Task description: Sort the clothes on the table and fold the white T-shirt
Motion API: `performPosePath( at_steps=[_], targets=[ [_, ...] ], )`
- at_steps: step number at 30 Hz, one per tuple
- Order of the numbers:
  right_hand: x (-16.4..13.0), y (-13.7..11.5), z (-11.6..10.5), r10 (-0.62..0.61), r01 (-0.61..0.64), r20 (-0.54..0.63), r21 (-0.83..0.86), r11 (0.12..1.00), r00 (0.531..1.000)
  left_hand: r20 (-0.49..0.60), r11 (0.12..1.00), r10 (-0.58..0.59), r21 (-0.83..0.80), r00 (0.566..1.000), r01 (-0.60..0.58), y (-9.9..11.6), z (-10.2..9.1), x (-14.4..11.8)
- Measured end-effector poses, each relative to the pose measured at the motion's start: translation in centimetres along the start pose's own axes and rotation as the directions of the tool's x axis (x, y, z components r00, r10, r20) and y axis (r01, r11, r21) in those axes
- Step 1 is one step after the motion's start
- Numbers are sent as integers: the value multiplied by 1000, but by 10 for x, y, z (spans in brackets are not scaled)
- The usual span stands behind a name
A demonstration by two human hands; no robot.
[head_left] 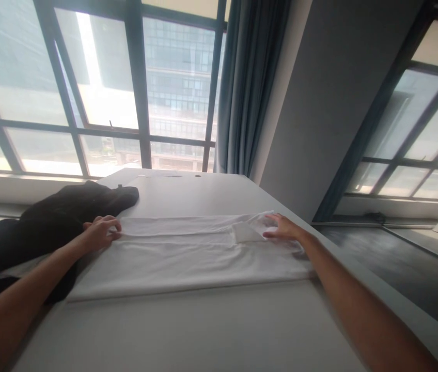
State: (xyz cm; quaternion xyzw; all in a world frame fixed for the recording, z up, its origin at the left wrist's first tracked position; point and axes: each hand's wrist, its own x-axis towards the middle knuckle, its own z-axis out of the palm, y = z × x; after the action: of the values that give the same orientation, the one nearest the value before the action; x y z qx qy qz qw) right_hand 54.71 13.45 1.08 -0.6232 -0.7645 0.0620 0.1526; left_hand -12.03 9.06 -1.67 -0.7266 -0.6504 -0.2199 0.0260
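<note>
A white garment (188,258) lies flat across the white table (188,330), folded into a long band. My left hand (100,231) rests on its left end, fingers curled over the upper edge. My right hand (283,227) lies at the right end, fingers spread on the cloth beside a small turned-up flap (247,232). I cannot tell whether either hand pinches the fabric or only presses it.
A heap of black clothing (48,222) sits at the table's left edge, touching the white garment. Beyond the table are large windows (98,88), a grey-blue curtain (250,82) and a grey pillar (335,98). The table's right edge drops to a dark floor (397,268).
</note>
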Motion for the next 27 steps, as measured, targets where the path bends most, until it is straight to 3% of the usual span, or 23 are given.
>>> performPosePath(
  at_steps=[3,5,9,16,18,22,25,27],
  targets=[
    [-4,-18,9,-100,98,100,23,995,990,-36,999,37,38,999,-36,7,-1,-9],
    [-6,-22,15,-111,111,100,6,994,989,-77,997,59,53,995,-55,9,-3,-13],
    [-10,-17,19,-11,10,-14,-22,1000,1000,-143,994,15,112,990,1,9,-4,-16],
    [-9,-7,18,110,-107,-9,169,980,994,-126,989,11,147,992,8,7,-4,-17],
    [-11,-3,13,105,-97,-5,354,930,994,-125,991,7,132,992,9,6,-5,-17],
    [-25,4,-3,44,-39,12,724,688,999,-124,996,5,92,992,7,2,-7,-16],
    [-36,6,-13,24,-66,64,824,563,998,-80,998,5,67,997,0,-3,-6,-15],
    [-39,6,-17,18,-76,79,841,536,997,-40,998,10,64,999,-8,-8,-5,-14]
  ],
)
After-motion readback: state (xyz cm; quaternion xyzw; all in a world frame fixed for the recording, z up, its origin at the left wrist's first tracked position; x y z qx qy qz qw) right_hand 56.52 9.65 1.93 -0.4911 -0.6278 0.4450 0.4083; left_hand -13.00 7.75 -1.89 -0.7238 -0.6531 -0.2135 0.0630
